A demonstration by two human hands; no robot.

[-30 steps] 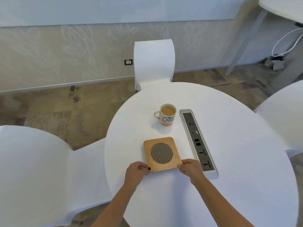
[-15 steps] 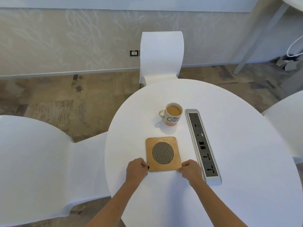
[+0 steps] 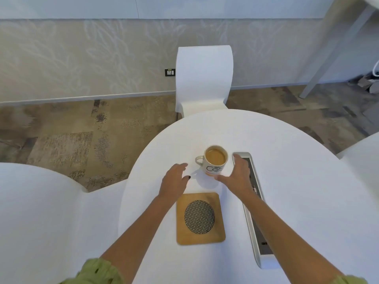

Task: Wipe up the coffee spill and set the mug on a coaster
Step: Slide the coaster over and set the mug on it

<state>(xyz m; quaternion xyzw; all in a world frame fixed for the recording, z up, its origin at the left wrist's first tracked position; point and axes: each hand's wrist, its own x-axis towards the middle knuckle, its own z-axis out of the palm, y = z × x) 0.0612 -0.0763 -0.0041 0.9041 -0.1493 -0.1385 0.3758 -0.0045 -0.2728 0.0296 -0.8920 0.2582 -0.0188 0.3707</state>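
A white mug with black lettering, full of light brown coffee, stands on the round white table, its handle pointing left. A square wooden coaster with a round mesh centre lies flat just in front of it. My right hand is spread open at the mug's right side, thumb near its base, not closed around it. My left hand hovers open to the left of the handle, a short gap away. I see no spill or cloth on the table.
A long grey socket strip is set into the table right of the mug and coaster, partly under my right arm. White chairs stand at the far side, the left and the right edge.
Both hands have let go of the coaster's near corners and reached forward to either side of the mug. The coaster now lies untouched; the camera has tilted down and closer.
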